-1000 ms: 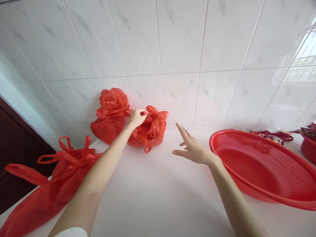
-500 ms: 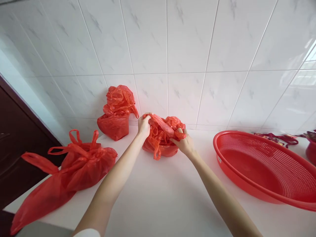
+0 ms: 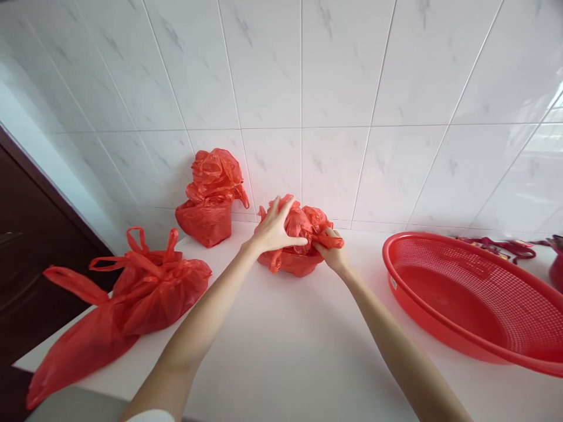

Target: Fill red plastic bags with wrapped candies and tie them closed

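Crumpled red plastic bags (image 3: 298, 224) fill a bundle in the middle of the white counter, close to the tiled wall. The lower part of this bundle is a smooth, rounded red bag (image 3: 292, 262); what it contains is hidden. My left hand (image 3: 273, 230) rests over the left of the crumpled bags, its fingers spread and thumb out. On the right side my right hand (image 3: 333, 251) is closed around a twisted end of a red plastic bag (image 3: 328, 241), which pokes out past the thumb.
A second red bag bundle (image 3: 211, 202) stands against the wall to the left. Red bags with loop handles (image 3: 141, 293) lie at the counter's left edge. A large red plastic basket (image 3: 453, 299) sits on the right, dark red straps (image 3: 512, 247) behind it.
My left hand has let go of the stretched bag strip and opened over the crumpled bags. My right hand keeps its grip. The view has shifted slightly.
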Demonstrator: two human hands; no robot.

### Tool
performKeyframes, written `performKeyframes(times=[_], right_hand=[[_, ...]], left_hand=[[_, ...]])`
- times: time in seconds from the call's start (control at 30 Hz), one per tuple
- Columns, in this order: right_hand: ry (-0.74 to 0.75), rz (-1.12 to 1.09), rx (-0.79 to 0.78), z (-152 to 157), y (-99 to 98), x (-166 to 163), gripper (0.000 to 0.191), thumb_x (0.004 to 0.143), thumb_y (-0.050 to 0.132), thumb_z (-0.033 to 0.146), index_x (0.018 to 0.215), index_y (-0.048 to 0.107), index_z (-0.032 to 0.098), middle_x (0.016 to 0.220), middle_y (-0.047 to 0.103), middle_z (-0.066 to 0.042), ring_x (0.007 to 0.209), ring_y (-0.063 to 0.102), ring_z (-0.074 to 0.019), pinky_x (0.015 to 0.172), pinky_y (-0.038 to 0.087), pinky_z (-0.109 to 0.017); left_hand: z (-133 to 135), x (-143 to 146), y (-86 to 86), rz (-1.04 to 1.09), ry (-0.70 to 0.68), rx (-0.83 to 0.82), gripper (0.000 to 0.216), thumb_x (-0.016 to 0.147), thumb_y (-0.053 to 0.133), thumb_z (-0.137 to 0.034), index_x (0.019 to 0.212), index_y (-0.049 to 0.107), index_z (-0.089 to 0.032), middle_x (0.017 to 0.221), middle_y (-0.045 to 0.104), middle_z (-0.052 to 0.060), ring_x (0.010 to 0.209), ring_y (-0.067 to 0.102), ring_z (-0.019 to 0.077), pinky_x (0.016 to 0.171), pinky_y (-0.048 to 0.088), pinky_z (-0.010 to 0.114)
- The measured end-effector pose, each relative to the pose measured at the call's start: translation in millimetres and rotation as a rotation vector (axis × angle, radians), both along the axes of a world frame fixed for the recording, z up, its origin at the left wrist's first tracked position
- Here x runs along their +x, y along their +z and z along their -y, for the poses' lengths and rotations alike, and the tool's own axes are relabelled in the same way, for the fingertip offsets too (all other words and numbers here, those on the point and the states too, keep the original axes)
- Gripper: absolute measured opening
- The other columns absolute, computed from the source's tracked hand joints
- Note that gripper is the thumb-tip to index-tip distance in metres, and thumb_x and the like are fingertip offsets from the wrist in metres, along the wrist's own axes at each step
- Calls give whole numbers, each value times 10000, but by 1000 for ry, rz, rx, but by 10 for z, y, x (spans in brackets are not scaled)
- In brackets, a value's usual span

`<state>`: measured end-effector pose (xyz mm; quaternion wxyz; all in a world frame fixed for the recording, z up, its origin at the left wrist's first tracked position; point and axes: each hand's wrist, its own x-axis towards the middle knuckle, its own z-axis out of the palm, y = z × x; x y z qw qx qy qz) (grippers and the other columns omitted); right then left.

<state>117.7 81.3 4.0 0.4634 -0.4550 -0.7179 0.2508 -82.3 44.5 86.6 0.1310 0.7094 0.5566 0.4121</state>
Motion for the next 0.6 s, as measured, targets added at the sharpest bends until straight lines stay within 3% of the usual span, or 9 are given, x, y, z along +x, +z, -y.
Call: performKeyframes(times=[0.03,0.07,0.13,0.2,0.27,0.47,0.6], right_hand=[[1,-5,-11,8,3,-13,296,817,612,288,1111,632,270,1069,648,-65,969,671,-271,813,577,-441],[1,-4,-22,15,4,-24,286,812,610,287,1097,631,264,1078,644,-68,973,669,-274,820,575,-450],[-4,6,-37,25,1,-35,272,796,613,278,1067,626,251,1088,637,-71,961,665,-272,824,573,-460],[-6,20,-44,27,-6,-24,266,770,622,259,1035,616,237,1081,633,-67,946,661,-263,825,574,-457],[-12,35,-47,22,-10,3,276,748,623,233,1023,606,233,1070,632,-58,955,655,-260,829,577,-452],[-46,87,-45,-2,-26,18,264,752,603,207,1013,600,245,1022,639,-69,1058,621,-304,888,561,-476],[-59,121,-45,-20,-62,-115,393,777,593,215,1170,580,217,1177,614,-111,1172,586,-319,1019,488,-533]], left_hand=[[4,46,-26,-120,26,-56,1095,489,913,-306,1470,427,-309,1666,186,143,1497,233,455,1134,328,590],[-13,82,-61,-156,56,-95,1098,488,912,-260,1472,428,-305,1657,199,169,1468,285,483,1105,354,605],[-95,109,-135,-96,116,-107,917,509,858,-124,1361,554,-271,1554,403,191,1348,467,483,1054,413,586],[-208,69,-184,23,164,-61,618,548,768,-40,1132,680,-225,1330,626,164,1222,588,432,1038,442,541],[-315,-19,-190,126,194,1,387,599,700,-47,951,695,-207,1123,725,123,1155,632,374,1034,460,491],[-486,-301,-69,567,286,230,176,658,623,-192,833,615,-199,934,738,77,994,698,265,894,557,371],[-524,-400,45,792,276,334,166,684,643,-302,814,585,-216,923,737,59,995,702,258,852,583,353]])
